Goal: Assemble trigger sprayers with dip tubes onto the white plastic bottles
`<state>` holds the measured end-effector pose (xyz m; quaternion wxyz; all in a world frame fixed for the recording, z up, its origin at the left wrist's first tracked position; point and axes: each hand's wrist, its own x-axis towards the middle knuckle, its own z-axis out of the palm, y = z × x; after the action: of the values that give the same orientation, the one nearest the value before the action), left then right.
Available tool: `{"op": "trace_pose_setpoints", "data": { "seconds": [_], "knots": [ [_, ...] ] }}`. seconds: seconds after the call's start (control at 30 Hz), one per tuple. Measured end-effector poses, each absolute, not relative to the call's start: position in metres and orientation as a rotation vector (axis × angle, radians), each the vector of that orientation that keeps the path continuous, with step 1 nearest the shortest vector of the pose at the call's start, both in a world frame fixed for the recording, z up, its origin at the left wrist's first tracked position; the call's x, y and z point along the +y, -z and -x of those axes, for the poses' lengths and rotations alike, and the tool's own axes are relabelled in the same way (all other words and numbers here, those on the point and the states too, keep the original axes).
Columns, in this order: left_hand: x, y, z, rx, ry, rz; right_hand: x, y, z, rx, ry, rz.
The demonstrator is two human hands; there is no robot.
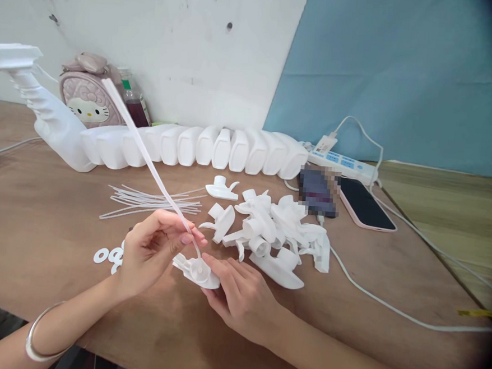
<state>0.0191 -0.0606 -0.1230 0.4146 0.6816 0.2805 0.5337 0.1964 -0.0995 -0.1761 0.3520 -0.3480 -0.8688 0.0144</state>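
Note:
My left hand (152, 251) pinches a long clear plastic tube (143, 149) that slants up to the left, its lower end at the socket of a white spray-trigger head (198, 271). My right hand (240, 296) grips that trigger head from below, just above the wooden table (36, 231). Behind my hands lies a heap of loose white trigger heads (272, 231). A bundle of clear tubes (152, 200) lies flat to the left of the heap. Small white ring washers (106, 255) lie beside my left wrist.
A curved row of nested white trigger assemblies (215, 148) runs along the wall. A pink alarm clock (89, 97) and a bottle (135, 106) stand behind it. A phone (366, 207), a power strip (344, 163) and white cables (389, 310) lie at right.

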Motion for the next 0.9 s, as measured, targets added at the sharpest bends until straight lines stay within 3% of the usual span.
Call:
{"op": "trace_pose_setpoints", "data": {
  "seconds": [0.33, 0.6, 0.9],
  "knots": [
    [-0.0581, 0.1295, -0.0095, 0.742, -1.395, -2.093, -0.1003, 0.1775, -0.1971, -2.283, -0.048, 0.912],
    [-0.0560, 0.1257, -0.0142, 0.642, -1.196, -2.273, -0.1006, 0.1773, -0.1970, -2.264, -0.040, 0.901],
    [-0.0632, 0.1304, -0.0115, 0.815, -1.114, -2.189, -0.1016, 0.1791, -0.1972, -2.278, -0.054, 0.896]
  ]
}}
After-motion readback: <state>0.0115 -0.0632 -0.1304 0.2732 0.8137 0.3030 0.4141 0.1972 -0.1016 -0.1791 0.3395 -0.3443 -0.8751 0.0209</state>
